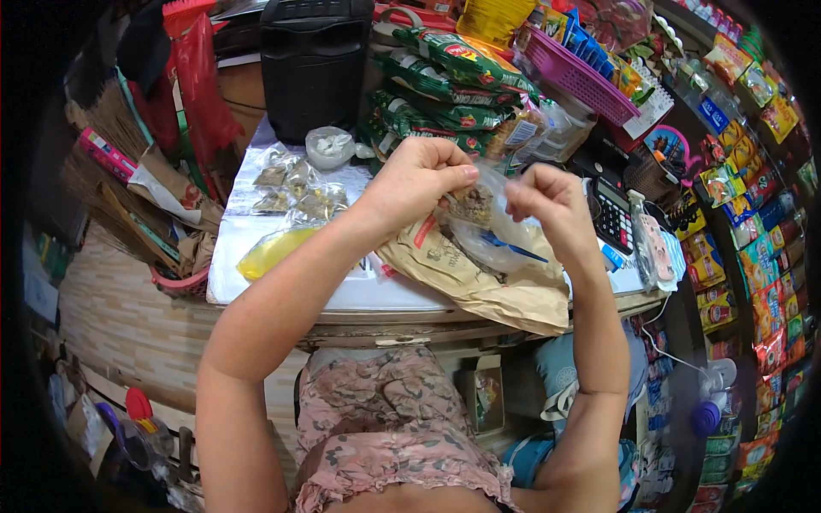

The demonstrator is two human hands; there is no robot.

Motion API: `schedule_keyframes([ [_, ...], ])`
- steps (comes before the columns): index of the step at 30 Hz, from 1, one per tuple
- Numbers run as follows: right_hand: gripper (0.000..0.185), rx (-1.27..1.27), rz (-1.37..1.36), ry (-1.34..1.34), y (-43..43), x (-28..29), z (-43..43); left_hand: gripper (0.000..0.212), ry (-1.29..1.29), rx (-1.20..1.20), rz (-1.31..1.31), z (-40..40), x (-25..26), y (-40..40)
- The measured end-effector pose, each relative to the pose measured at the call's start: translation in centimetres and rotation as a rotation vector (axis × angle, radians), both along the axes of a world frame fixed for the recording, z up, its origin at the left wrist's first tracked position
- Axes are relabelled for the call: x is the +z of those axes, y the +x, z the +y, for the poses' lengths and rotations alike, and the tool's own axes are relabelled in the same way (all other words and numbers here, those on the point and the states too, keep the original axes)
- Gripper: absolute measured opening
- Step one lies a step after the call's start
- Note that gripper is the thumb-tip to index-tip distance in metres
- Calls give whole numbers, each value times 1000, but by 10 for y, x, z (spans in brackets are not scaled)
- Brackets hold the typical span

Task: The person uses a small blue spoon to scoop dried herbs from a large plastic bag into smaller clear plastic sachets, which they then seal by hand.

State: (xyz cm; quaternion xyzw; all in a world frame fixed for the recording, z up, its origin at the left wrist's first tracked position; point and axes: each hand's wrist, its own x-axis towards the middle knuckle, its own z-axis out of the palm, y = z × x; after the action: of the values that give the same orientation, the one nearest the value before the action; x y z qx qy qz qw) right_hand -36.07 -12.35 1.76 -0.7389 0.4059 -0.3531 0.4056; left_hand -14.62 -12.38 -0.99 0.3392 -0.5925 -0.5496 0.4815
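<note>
My left hand (423, 172) pinches a small clear plastic bag (473, 206) holding a brown, crumbly dried filling. My right hand (550, 200) has its fingers curled at the bag's clear upper end, gripping the film. Below both hands, a larger clear plastic bag (478, 242) with a blue utensil (523, 251) lies on a brown paper bag (507, 298). Several small filled plastic bags (298, 186) lie to the left on the white-covered table (391, 296). Beside my left forearm is a yellow plastic packet (276, 253).
Green noodle packs (449, 96) are stacked behind my hands, beside a black bag (314, 70) and a knotted plastic bag (329, 147). A calculator (612, 211) and a phone (655, 237) lie at the right. Hanging snack packets (763, 218) line the right side; brooms (122, 186) stand left.
</note>
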Motion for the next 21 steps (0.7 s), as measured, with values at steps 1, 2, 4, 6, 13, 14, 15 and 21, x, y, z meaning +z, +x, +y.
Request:
schedule_keyframes([
  [1,10,2,2,0,-2,-6,1,15,-18,11,-19,1,0,-1],
  [2,13,32,113,6,-3,-10,4,15,-35,22,-38,1,0,-1],
  [4,24,37,249,16,1,-9,15,15,-85,44,-91,-2,-5,0],
  [6,24,27,134,13,6,-9,14,15,-136,62,-145,-3,-6,1],
  [13,12,24,-96,5,25,0,10,15,-174,-11,-58,3,-4,-5],
  [14,11,27,-104,13,26,0,9,14,-160,-22,33,3,-4,-5],
  [15,11,26,-110,21,27,0,10,14,-161,-22,34,3,-4,-4],
  [21,10,-42,-224,23,31,-5,17,14,-194,-21,-83,-3,-8,-1],
])
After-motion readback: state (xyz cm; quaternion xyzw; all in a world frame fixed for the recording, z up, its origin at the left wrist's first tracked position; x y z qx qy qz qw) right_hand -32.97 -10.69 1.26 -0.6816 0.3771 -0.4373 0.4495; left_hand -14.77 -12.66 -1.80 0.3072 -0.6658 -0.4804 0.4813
